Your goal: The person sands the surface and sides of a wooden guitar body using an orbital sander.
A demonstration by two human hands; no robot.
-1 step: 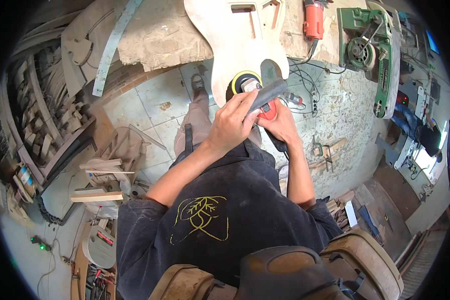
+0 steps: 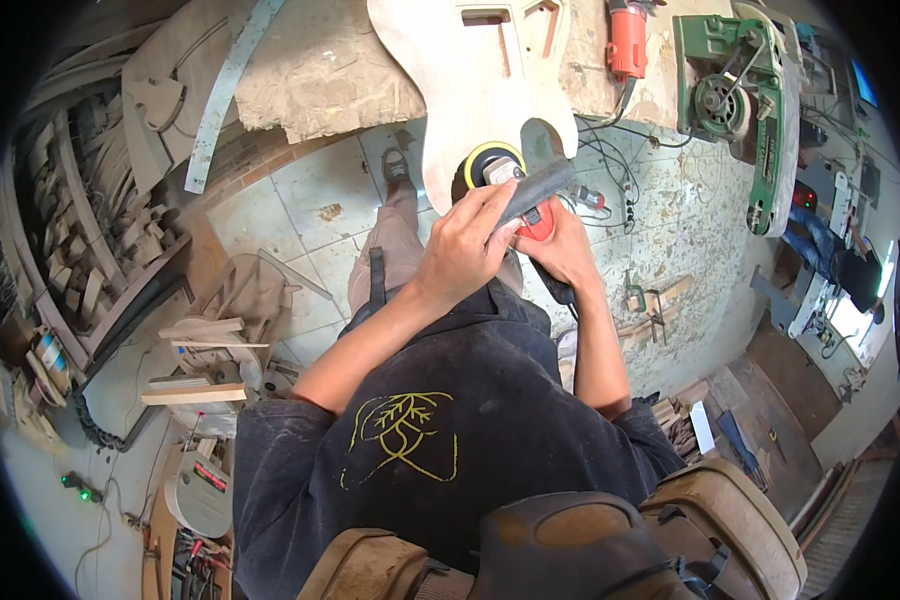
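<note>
My right hand [image 2: 562,248] is wrapped around the red body of an angle grinder [image 2: 537,222], whose black rear end and cord hang below the palm. A round pad with a yellow rim [image 2: 494,152] is fitted at the grinder's far end. My left hand [image 2: 467,243] is closed, fingers and thumb pinching a dark grey, bar-like piece [image 2: 545,186] that lies slantwise across the grinder. What this piece is, I cannot tell. Just beyond the pad, a pale wooden guitar body [image 2: 450,70] with cut-out cavities juts over the bench edge.
A red power tool [image 2: 627,45] and a green belt sander [image 2: 730,100] stand on the wooden bench [image 2: 320,95] to the right. Cables [image 2: 610,160] trail below its edge. Wood offcuts [image 2: 90,280] crowd the left, and clamps [image 2: 648,305] lie on the floor at right.
</note>
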